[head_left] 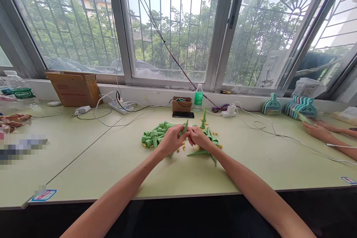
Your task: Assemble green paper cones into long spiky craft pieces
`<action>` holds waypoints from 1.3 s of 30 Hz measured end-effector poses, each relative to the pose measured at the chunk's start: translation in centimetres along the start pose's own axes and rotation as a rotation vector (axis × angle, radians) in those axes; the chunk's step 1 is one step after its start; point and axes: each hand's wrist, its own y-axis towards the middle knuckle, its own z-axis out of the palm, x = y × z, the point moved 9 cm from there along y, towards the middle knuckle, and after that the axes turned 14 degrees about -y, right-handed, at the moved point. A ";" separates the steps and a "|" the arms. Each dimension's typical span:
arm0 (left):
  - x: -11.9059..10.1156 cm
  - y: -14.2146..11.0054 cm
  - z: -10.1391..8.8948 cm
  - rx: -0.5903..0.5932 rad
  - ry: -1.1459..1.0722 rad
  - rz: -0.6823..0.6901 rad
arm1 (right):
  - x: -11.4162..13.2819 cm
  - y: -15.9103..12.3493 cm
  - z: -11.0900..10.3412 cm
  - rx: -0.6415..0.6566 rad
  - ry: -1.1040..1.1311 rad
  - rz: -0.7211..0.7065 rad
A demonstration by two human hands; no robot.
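My left hand [172,139] and my right hand [198,137] meet over the middle of the pale green table [111,160]. Both are closed together on a green cone-shaped plastic spike [185,128] whose tip points up between them. A heap of short green plastic caps [155,134] lies just left of my left hand. More green spikes [205,148] lie under and right of my right hand, with small yellow pieces [182,145] scattered among them. One assembled spike [203,117] stands upright behind my right hand.
A black phone [183,114], small cardboard box [182,104] and green-labelled bottle [198,97] sit behind the pile. A power strip [122,108] with cables and a large cardboard box [74,87] are back left. Another person's hands [318,131] work at the far right near teal plastic parts [302,106].
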 end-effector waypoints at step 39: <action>0.2 -0.1 0.3 0.030 -0.022 -0.030 | 0.0 0.1 0.0 0.018 -0.098 -0.024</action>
